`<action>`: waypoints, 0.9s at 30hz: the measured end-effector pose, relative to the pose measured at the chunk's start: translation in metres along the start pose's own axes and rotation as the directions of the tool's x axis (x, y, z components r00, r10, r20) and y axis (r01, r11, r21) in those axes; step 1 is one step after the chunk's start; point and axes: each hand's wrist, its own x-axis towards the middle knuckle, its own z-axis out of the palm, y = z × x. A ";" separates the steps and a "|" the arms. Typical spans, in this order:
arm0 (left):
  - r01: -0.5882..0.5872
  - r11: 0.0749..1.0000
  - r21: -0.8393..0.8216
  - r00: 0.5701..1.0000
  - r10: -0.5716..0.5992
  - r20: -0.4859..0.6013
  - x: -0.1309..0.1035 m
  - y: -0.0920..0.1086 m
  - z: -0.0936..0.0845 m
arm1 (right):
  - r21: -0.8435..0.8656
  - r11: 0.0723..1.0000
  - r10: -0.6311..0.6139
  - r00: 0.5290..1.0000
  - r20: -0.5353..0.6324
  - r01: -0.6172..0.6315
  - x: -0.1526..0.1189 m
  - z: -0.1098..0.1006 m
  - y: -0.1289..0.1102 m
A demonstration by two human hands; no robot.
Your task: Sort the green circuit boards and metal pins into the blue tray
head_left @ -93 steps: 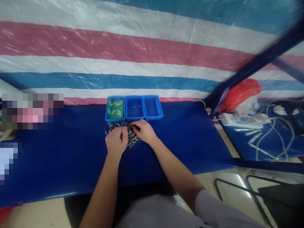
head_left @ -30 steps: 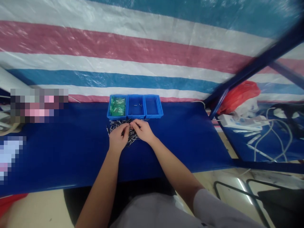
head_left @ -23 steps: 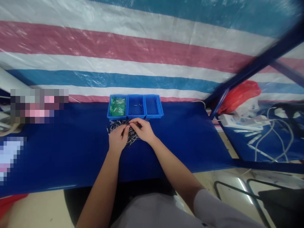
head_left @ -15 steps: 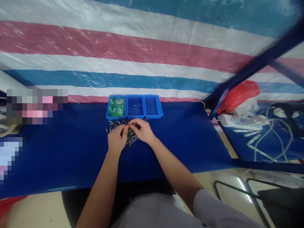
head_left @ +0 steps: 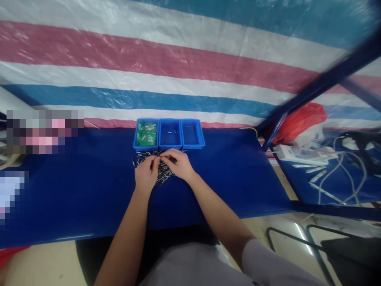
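Note:
My left hand (head_left: 145, 171) and my right hand (head_left: 177, 163) meet over a pile of thin metal pins (head_left: 163, 174) on the blue table. The fingertips of both are pinched together and nearly touch. Whatever sits between them is too small to make out. Pins stick out around and beneath my fingers, some dark, some shiny. Just behind the pile stand blue bins in a row: the left bin (head_left: 135, 137) holds green and clear packets (head_left: 147, 133), the middle bin (head_left: 170, 147) a few loose pins. In the right bin (head_left: 192, 137) I make out no contents.
The blue tabletop (head_left: 89, 190) runs up to a striped plastic sheet (head_left: 149, 79). On the right, past a blue metal frame (head_left: 274, 131), lie a red bag (head_left: 306, 119), a white power strip (head_left: 303, 154) and loose cables. A blurred-out area covers the far left.
Both hands stay pinched together over the pins, with only a very slight shift of the fingers. The camera view has moved a little.

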 end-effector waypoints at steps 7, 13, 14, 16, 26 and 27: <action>-0.068 0.994 -0.084 0.998 0.069 0.006 -0.002 0.003 0.001 | 0.179 0.977 0.126 0.990 -0.069 -0.112 0.003 0.000 0.002; -0.145 0.989 -0.041 0.989 0.145 -0.007 -0.001 0.003 0.004 | 0.443 0.843 0.337 0.942 0.009 -0.305 0.001 0.006 0.004; -0.134 0.990 -0.039 0.991 0.134 -0.007 -0.001 0.003 0.004 | 0.470 0.826 0.338 0.941 0.031 -0.312 0.001 0.007 0.003; -0.111 0.993 -0.044 0.994 0.111 -0.009 0.000 0.002 0.004 | 0.504 0.799 0.338 0.938 0.074 -0.328 0.001 0.008 0.001; -0.071 0.997 -0.028 0.997 0.071 -0.002 -0.001 0.003 0.000 | 0.440 0.843 0.326 0.945 0.037 -0.308 0.004 0.002 0.002; -0.067 0.997 -0.024 0.998 0.067 0.004 -0.001 0.002 0.000 | 0.428 0.851 0.322 0.946 0.031 -0.304 0.004 0.002 0.002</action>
